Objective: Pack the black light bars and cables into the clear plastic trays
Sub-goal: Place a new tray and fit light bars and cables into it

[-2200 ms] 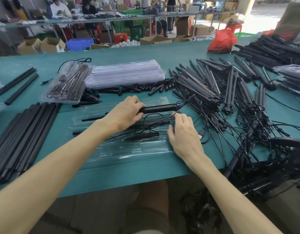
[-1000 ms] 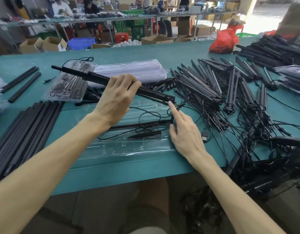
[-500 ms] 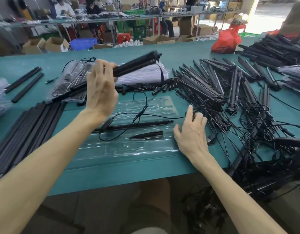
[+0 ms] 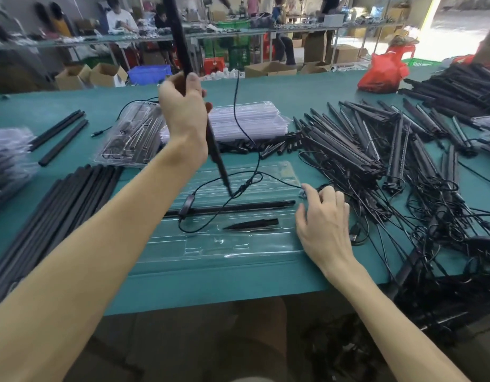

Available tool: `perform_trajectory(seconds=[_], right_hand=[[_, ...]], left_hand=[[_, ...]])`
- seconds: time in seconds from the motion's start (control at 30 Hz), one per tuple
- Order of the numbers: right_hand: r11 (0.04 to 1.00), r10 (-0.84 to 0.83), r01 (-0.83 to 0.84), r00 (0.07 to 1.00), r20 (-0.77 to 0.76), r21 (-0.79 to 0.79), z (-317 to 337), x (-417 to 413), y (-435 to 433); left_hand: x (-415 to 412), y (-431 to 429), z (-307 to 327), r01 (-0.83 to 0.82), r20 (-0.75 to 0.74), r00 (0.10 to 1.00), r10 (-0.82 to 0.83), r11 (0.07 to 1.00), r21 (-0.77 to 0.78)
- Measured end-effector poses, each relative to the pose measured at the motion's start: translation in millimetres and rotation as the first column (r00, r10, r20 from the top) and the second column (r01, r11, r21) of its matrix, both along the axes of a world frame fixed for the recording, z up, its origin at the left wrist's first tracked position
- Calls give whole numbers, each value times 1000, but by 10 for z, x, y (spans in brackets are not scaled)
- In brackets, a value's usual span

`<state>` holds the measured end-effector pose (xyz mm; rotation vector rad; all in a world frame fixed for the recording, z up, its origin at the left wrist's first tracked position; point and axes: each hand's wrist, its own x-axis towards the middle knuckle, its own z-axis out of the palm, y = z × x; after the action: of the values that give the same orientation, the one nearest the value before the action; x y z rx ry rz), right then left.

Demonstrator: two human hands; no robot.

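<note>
My left hand (image 4: 184,111) grips a black light bar (image 4: 177,37) and holds it nearly upright above the table, its lower tip over the clear plastic tray (image 4: 238,249). The bar's thin black cable (image 4: 235,111) hangs down and loops across the tray, with an inline controller (image 4: 186,205) on it. In the tray lie another black bar (image 4: 238,207) and a short black spike (image 4: 254,224). My right hand (image 4: 325,224) rests at the tray's right end, fingers loosely bent on the cable there.
A tangled pile of light bars and cables (image 4: 376,150) fills the right side. A row of black bars (image 4: 59,199) lies at left. Behind the tray are a stack of empty clear trays (image 4: 246,121) and a filled tray (image 4: 130,139). A red bag (image 4: 381,74) sits far right.
My left hand has swung the light bar from a low slant up to nearly vertical, pulling its cable upward. My right hand has shifted slightly right at the tray's end.
</note>
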<state>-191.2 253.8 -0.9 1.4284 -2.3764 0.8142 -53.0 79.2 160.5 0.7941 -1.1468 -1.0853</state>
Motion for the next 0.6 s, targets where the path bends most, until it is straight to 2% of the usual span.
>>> perform_trajectory(seconds=[0.1, 0.2, 0.43, 0.53, 0.6], right_hand=[[992, 114, -114, 993, 0, -55, 20, 22, 6], [984, 169, -169, 986, -4, -53, 19, 17, 9], [969, 244, -244, 970, 6, -40, 15, -8, -6], [965, 262, -261, 965, 27, -40, 26, -17, 11], [963, 268, -267, 963, 26, -36, 37, -7, 22]], left_hand=[[40, -32, 40, 239, -376, 917, -134, 939, 246], [118, -12, -34, 450, -566, 794, -224, 842, 298], [347, 209, -372, 625, -535, 738, -412, 715, 312], [511, 239, -430, 706, -579, 661, -478, 657, 263], [625, 253, -453, 734, -545, 643, -538, 636, 239]])
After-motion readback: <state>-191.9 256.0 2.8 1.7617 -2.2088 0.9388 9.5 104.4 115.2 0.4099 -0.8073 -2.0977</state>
